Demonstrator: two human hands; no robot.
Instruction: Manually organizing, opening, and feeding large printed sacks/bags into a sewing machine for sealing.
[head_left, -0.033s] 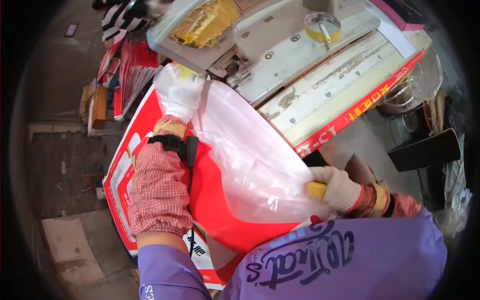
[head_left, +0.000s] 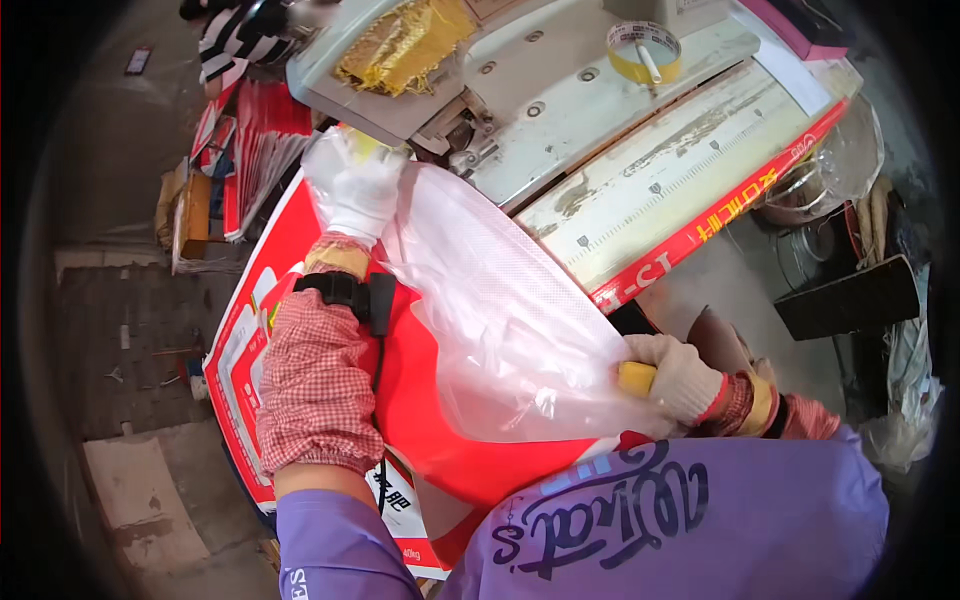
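A red and white printed sack point(head_left: 410, 370) lies across my lap, with a clear plastic liner point(head_left: 500, 300) along its whitish inner edge. My left hand point(head_left: 358, 190), in a white glove with a yellow patch, is closed on the sack's far corner, close to the sewing machine's needle area point(head_left: 465, 135). At the other end of that edge, my right hand point(head_left: 685, 378) grips the sack and liner, its glove also yellow-patched at the fingers. The edge runs taut between both hands. My left fingertips are partly hidden by film and glare.
The sewing machine's table point(head_left: 640, 190) carries a scale and red sheeting along its front. A tape roll point(head_left: 640, 73) and a frayed yellow woven cloth point(head_left: 405, 45) lie on top. Folded red sacks point(head_left: 265, 125) are stacked left, near a person's striped sleeve point(head_left: 240, 45). A black box point(head_left: 850, 305) stands right.
The liner near my right hand lies slightly differently. My view has shifted a little; both hands keep their hold on the sack.
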